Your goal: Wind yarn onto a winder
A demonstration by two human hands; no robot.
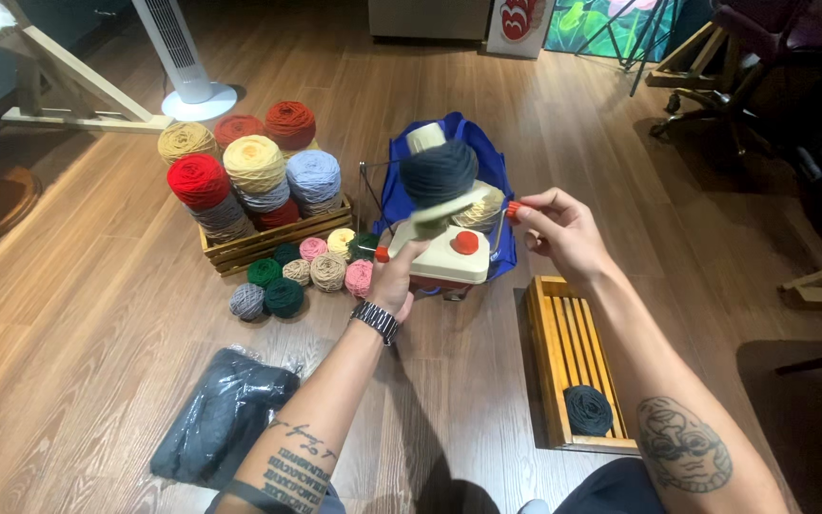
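A cream yarn winder [441, 255] with a red knob stands on the wooden floor [97, 314], directly ahead of the person, carrying a dark blue-grey cake of yarn [439, 171] on its tilted spindle. The left hand [397, 276], a watch at the wrist, rests against the winder's near left side, fingers curled around the housing and holding it. The right hand [563, 228] is raised just right of the winder, thumb and fingers pinched closed on the red crank handle [514, 208]. Behind the winder lies a blue bag [487, 162], partly hidden by the machine. To the left, a wooden crate [273, 238] holds stacked yarn cakes in red, cream, tan, rust, grey and pale blue; smaller balls [297, 271] in green, pink, beige and grey sit on the floor against its front. Near the left forearm lies a clear plastic bag of dark yarn [225, 414]. Under the right forearm sits a second slatted crate [563, 343] with one dark ball [588, 409] at its near end. A white standing fan [187, 57] and a chair [753, 67] stand well apart at the rear.
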